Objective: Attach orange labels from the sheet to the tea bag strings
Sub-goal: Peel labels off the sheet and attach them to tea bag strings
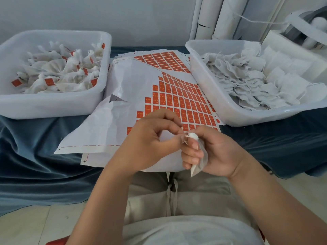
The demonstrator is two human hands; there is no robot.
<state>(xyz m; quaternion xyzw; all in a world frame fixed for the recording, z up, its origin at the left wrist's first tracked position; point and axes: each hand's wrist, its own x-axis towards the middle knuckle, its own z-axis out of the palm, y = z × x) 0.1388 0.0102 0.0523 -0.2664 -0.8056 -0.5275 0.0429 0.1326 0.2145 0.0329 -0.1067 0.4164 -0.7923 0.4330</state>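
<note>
- Just below the middle of the frame, the person's right hand (217, 152) has its grip clamped on a white tea bag (200, 161). The fingers curl round its body and the bag's lower end pokes out under the palm.
- Beside it, the left hand (150, 140) meets the bag's gathered top, with thumb and forefinger pinched together there. Whether they hold the string or a label is too small to tell.
- Both hands hover above the near edge of the sheet (177, 101), which lies at the centre of the frame. Its left part is stripped white and rows of orange labels fill its right part.
- A second sheet (164, 61) of labels shows behind it, toward the upper middle.
- At upper left stands a white tub (53, 106) holding tied bags with orange labels on them.
- At right a second tub (247, 115) sits tilted, piled with flat white bags bearing no labels.
- Sheets and tubs rest on a counter draped with a blue cloth (35, 156).
- White tubes (212, 18) lean against the wall at the upper right.
</note>
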